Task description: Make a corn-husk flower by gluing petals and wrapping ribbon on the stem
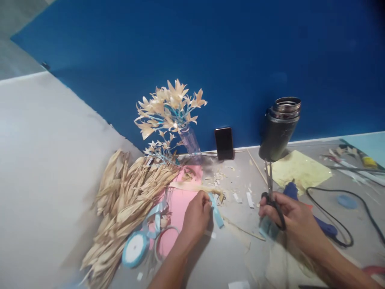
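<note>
My right hand (285, 212) grips black-handled scissors (270, 182), their slim blades pointing away from me and slightly apart. Over a pink sheet (180, 200), the fingers of my left hand (197, 214) are curled closed; whatever they pinch is hidden. Just beyond those fingertips lies a pale strip of dried husk (189, 186). A short piece of light blue ribbon (217, 212) reaches out beside them on the right. Left of that hand are a blue ribbon spool (134, 249) and a roll of tape (157, 251). Under my right hand sits a blue glue gun (326, 228), partly covered.
Dried husks (129, 208) are heaped at the left. Husk flowers (171, 104) stand in a clear vase (191, 142) by the blue wall. A phone (224, 143) leans there, near an uncapped dark flask (278, 132). Yellow paper (300, 170) and a black cord (350, 192) lie right.
</note>
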Demonstrator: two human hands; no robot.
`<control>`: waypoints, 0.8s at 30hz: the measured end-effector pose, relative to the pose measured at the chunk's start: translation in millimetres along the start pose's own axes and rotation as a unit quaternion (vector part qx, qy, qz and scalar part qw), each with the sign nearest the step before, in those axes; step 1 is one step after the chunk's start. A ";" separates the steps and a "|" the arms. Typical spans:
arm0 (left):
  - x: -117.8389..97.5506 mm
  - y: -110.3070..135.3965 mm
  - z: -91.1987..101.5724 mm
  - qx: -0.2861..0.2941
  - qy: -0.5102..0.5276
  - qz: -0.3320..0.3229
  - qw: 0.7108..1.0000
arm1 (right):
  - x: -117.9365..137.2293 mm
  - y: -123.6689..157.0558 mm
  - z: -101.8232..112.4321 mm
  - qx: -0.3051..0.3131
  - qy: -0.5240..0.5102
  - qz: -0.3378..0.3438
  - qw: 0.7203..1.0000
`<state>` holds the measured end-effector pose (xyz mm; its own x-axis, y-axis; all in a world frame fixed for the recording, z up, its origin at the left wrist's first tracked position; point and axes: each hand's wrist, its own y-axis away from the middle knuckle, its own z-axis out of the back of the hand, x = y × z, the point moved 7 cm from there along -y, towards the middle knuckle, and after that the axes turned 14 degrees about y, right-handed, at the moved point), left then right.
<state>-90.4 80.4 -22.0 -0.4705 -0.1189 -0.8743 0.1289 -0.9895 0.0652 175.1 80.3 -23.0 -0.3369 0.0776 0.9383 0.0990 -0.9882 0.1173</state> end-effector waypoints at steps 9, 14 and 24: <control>-15.1 13.1 -35.7 0.126 -0.091 -0.039 0.987 | 2.1 -4.7 9.4 -0.034 0.030 -0.009 0.999; -16.6 31.3 -49.9 0.197 -0.112 -0.050 0.973 | -1.8 -5.8 10.8 -0.029 0.028 -0.018 0.999; -11.0 28.0 -9.5 0.076 -0.196 -0.045 0.977 | 10.0 -5.1 13.7 -0.035 0.047 -0.001 0.998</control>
<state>-73.3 54.7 -15.1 -0.7756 -0.0240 -0.6307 -0.0452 -0.9946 0.0933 184.0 88.0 -9.8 -0.4242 0.0695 0.9029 0.0332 -0.9952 0.0922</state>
